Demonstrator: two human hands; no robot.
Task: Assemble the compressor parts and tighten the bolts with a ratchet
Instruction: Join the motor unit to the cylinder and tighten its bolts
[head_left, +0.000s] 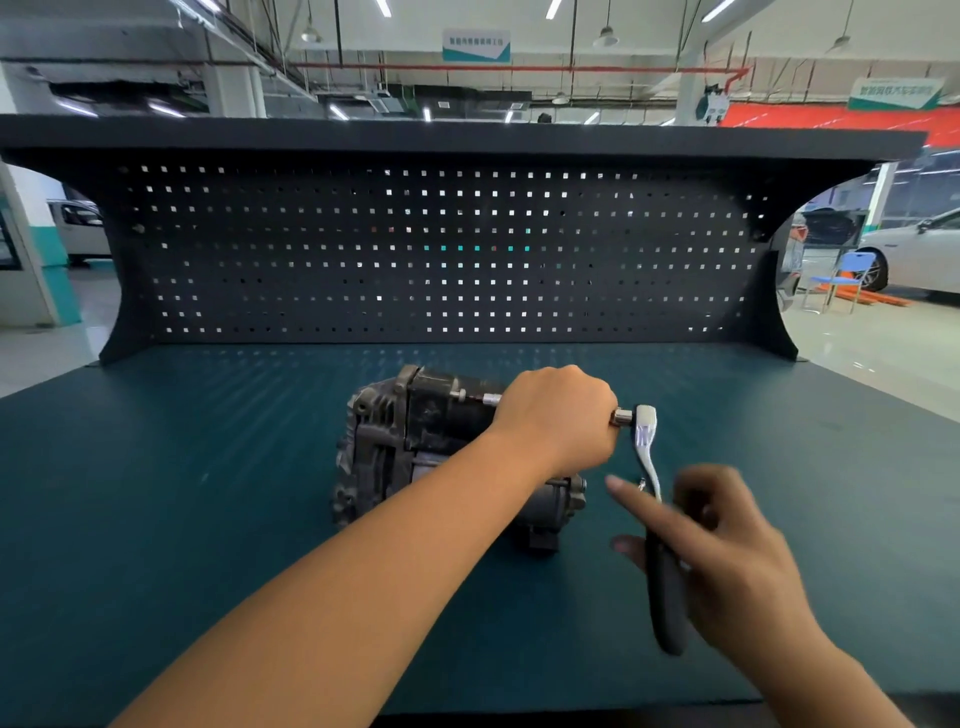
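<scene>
Nearest the camera, the right hand (727, 561) holds the black grip of the one ratchet (666, 592). The hand is motion-blurred. Its fingers (631, 499) pass behind the handle and two fingertips stick out to the left of it, so the hold looks loose rather than a tight fist. The ratchet runs away from the camera, its chrome neck rising to a head that stands just right of the left hand (561, 415). The left forearm crosses from the lower left corner, and that hand is curled into a fist around one extension bar (492, 399). A short metal end pokes out of the fist on the right and meets the ratchet head, while the other end comes out on the left, in line with a bolt head (457, 395) on the compressor's top. The single compressor (400, 447), a dark grey, grimy casting with ribbed housing, lies on its side near the middle of the teal tabletop (182, 493), partly covered by the left wrist and forearm. Behind it stands one dark pegboard (415, 249) with rows of small square holes, capped by one black shelf (467, 132). Beyond, to the right, one blue folding chair (844, 278) stands near a white car (919, 249), and at far left a white van (80, 228) shows past the bench. Two hanging signs (475, 45) and strip lights line the ceiling.
</scene>
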